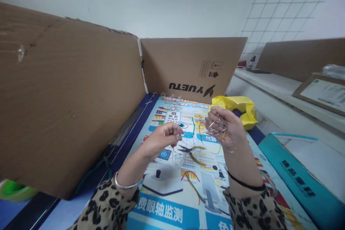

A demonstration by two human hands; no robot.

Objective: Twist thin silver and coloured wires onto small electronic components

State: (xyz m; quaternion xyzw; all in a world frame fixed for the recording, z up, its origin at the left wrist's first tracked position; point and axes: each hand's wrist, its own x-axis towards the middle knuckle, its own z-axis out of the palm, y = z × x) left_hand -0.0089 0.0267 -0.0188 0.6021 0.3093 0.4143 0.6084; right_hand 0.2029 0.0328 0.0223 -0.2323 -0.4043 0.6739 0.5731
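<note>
My right hand point(232, 126) is closed around a tangle of bent silver wire point(217, 127), raised above the right side of the table. My left hand point(164, 138) is pinched just above the poster-covered tabletop. Thin wire strands show at its fingertips, though where each one runs is hard to make out. Between and below the hands lie pliers point(191, 151) with yellow handles and dark jaws, resting among loose thin wire point(176, 159). Nearer to me are red, green and orange wire lengths point(192, 183). A short green wire point(193, 126) lies farther back.
Cardboard panels stand on the left point(81, 93) and at the back point(178, 64). A yellow bag point(248, 109) sits at the back right, with a teal box point(293, 176) along the right edge. More wire pieces point(174, 102) lie near the back panel.
</note>
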